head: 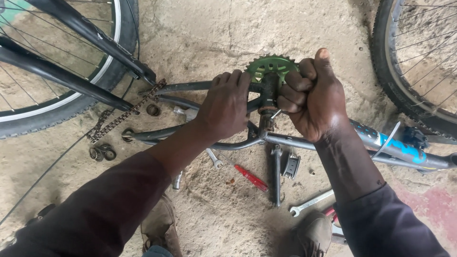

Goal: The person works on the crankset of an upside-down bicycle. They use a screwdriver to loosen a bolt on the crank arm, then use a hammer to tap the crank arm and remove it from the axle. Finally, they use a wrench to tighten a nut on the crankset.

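Note:
A dark grey bicycle frame (295,141) lies flat on the concrete floor. At its bottom bracket sits a green toothed chainring (267,69) with a dark crank. My left hand (226,104) grips the frame tubes just left of the bracket. My right hand (312,95) is closed around the crank area at the chainring's right side, thumb pointing up. A small silver pin (275,113) sticks out below the fingers. What lies inside the right fist is hidden.
A loose chain (124,112) hangs off the rear end at left. A red-handled screwdriver (248,176), two spanners (310,202) (213,158), a crank arm with pedal (281,171) and small rings (102,153) lie on the floor. Wheels stand at top left (62,102) and top right (404,85). My shoes (312,234) are at the bottom.

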